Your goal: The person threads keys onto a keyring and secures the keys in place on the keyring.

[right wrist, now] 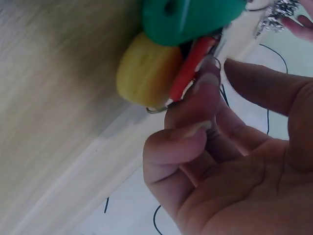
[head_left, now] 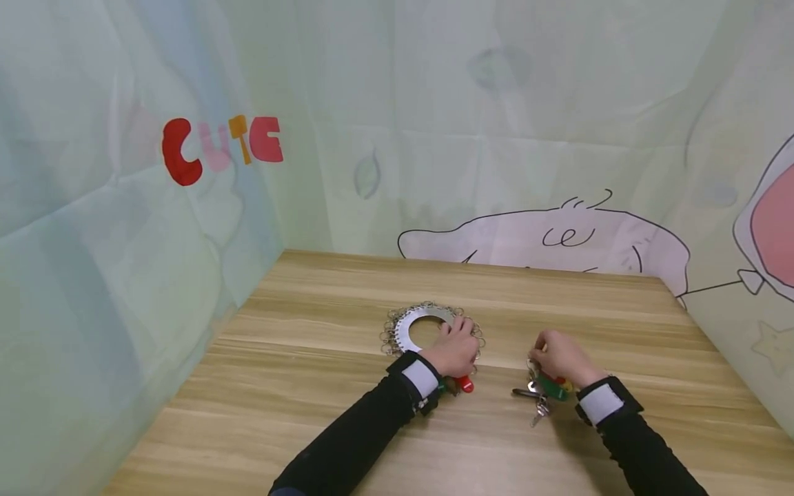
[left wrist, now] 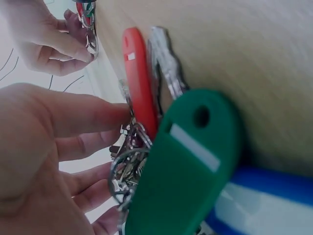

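A flat silver metal hoop, with many small key rings along its edge, lies on the table. My left hand reaches over its right side, thumb and fingers bent at the small rings. Close by that hand hang a red key tag, a green key tag, a blue tag and a silver key. To the right, my right hand pinches a bunch of keys by its ring. This bunch carries a green tag, a yellow tag and a red piece.
The wood-grain table is bordered at the back and sides by a pale printed cloth with cartoon figures and coloured letters. Both forearms wear black sleeves and wrist straps.
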A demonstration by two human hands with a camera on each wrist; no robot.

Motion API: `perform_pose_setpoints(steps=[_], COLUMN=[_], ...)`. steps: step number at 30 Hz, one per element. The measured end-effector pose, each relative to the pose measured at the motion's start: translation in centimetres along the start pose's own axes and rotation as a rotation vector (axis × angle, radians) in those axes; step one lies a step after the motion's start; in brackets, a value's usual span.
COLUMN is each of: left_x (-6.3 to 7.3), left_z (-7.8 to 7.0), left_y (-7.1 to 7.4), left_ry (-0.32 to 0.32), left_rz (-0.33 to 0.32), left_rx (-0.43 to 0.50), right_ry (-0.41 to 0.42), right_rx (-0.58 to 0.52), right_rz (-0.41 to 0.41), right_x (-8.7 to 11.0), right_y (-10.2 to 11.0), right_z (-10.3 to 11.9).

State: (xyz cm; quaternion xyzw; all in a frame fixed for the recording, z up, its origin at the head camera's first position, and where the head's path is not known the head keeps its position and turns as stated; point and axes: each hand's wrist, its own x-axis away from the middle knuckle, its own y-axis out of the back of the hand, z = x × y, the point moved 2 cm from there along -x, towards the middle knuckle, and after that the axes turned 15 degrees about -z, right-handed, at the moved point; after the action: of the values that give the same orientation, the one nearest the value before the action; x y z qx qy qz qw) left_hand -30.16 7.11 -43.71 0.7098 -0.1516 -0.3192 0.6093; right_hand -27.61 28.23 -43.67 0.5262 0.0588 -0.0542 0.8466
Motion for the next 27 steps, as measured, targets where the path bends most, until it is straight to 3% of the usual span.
perform_pose_setpoints(steps=[5,12,16,21,24,27], left_x=[0.0,-0.1,-0.1,0.2,0.4,0.7], left_z=[0.3,1.4,2.0,2.5,2.8,3.0], left_y=[0.1,1.0,1.9,2.5,2.6,2.5], left_ry=[0.014,0.099,0.091,0.034,0.040,0.051], left_rz=[-0.008,-0.069,-0.113,-0.176,-0.191,-0.200], left_rx=[0.039,0.237,0.334,0.504,0.573,0.559], right_ry=[0.084,0.087,0.063,0.006,0.000,-0.011], right_rx=[-0.012,-0.012,-0.101,-0.352,-0.621,-0.976], right_rz=[-0.003,-0.007,-0.006,0.005,0.042,0.144], right_x=[-0.1,0.1,-0.1,-0.6,-0.7,-0.9], right_y=[0.4,0.8,1.2,1.4,1.5,1.3], right_z=[0.3,0.9,1.3,1.8,2.1,2.9])
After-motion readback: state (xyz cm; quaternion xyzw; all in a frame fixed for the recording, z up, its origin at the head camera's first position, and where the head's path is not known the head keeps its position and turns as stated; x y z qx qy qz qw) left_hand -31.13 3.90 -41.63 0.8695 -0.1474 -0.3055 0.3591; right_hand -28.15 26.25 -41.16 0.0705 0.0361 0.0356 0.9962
